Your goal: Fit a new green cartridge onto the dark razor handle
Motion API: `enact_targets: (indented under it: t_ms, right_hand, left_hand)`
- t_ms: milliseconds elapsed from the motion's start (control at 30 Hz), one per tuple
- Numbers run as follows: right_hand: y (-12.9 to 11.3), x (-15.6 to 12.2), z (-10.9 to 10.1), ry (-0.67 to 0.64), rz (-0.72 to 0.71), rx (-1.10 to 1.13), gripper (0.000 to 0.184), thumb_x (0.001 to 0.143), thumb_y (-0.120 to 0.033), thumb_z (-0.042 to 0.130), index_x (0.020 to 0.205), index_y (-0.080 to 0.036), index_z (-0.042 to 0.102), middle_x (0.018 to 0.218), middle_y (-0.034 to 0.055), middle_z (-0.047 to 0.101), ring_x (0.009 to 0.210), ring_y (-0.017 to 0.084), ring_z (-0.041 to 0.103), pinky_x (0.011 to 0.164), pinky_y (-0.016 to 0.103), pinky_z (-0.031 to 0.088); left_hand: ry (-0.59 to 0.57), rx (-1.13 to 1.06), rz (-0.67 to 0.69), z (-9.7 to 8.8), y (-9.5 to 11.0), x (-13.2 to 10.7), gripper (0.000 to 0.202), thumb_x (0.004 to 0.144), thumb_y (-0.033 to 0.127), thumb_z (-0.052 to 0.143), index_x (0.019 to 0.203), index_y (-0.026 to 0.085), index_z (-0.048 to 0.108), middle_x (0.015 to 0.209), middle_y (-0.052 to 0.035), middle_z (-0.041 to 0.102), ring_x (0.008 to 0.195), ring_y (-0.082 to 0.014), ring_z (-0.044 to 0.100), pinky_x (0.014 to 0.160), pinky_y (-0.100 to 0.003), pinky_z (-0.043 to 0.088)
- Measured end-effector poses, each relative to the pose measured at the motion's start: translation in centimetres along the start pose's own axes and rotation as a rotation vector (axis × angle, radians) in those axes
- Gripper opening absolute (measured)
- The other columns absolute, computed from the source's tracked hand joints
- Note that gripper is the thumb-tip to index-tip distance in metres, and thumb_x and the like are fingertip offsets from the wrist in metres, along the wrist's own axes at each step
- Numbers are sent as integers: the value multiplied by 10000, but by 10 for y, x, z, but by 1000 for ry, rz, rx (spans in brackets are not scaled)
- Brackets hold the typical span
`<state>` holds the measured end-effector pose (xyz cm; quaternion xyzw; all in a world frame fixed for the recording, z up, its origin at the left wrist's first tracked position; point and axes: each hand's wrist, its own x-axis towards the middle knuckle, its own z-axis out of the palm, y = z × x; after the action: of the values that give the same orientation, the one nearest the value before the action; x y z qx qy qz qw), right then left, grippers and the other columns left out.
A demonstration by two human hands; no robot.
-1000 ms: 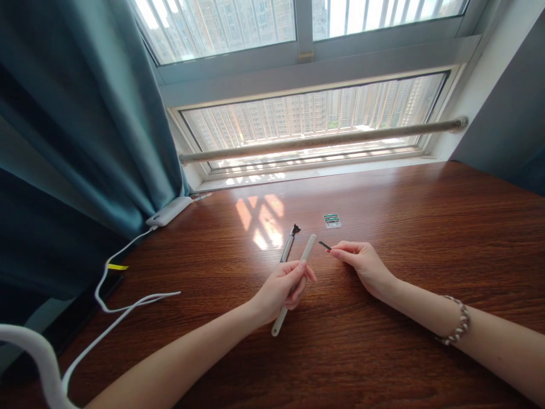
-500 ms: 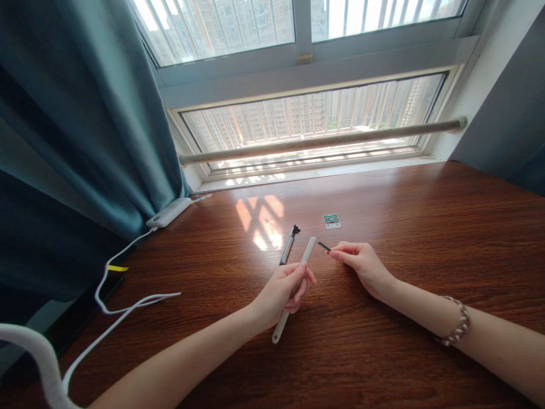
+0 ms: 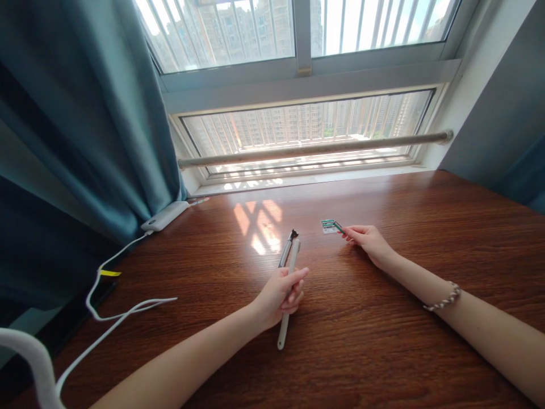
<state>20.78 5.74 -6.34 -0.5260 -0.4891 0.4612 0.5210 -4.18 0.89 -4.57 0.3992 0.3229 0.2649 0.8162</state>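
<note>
My left hand (image 3: 283, 298) is closed around a cream toothbrush (image 3: 293, 255); its bristled end points away from me, and a small hole shows at the near end of its handle. Just behind the toothbrush head, a silver and black razor handle (image 3: 285, 253) lies on the table, partly covered by my left hand. The thumb and fingers of my right hand (image 3: 365, 240) pinch a small green and black razor cartridge (image 3: 339, 227). This cartridge is at the right edge of a clear cartridge tray (image 3: 328, 230), which has several green-and-dark cartridges in it.
The brown wooden table (image 3: 361, 341) reaches to the window. A white power strip (image 3: 165, 217) lies at the left by the blue curtain (image 3: 106, 113), with a white cable (image 3: 104, 318) looping near it. A pale rail (image 3: 315, 149) crosses the window.
My right hand has moved away from the toothbrush, forward and right to the tray, with the cartridge. My left hand has turned the toothbrush slightly, so its bristles now show.
</note>
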Motion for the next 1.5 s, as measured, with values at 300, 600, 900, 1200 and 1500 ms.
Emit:
enact_targets:
  t_ms: [300,600,900,1200,1500]
  right_hand:
    - [-8,1,-8,-29,143,132,388,586,-421,719,848,-140,667,821,83,640,649,125,563,554,231,423]
    - [-28,-80,60,-326,305,215,324,624,-373,704,807,-111,648,753,78,651,682,145,616,632,232,467]
    - [-21,-91,73,-332,78,75,385,661,-402,659,943,-165,546,777,46,650,726,180,619,648,288,495]
    - [-22,-91,73,-285,-393,-501,310,672,-338,664,942,-199,597,824,27,615,729,144,575,643,245,475]
    - [-20,-18,43,151,-491,-802,365,743,-413,558,1010,-167,594,1044,96,584,1005,238,496,895,362,350]
  left_hand:
    - [-3,32,-7,2,2,1,471,743,401,555,421,143,326,333,74,241,294,-11,158,327,-176,60]
    - [138,26,124,6,-2,0,304,709,418,603,727,124,531,478,76,378,320,13,132,349,-184,41]
    - [109,21,75,3,-1,1,309,709,376,619,615,120,473,483,79,350,328,17,130,359,-189,47]
    - [229,89,100,13,-6,-1,313,656,388,663,609,122,505,399,75,370,302,1,205,345,-191,80]
    - [226,35,134,9,-7,1,310,718,406,599,784,105,577,477,75,380,299,13,171,343,-191,72]
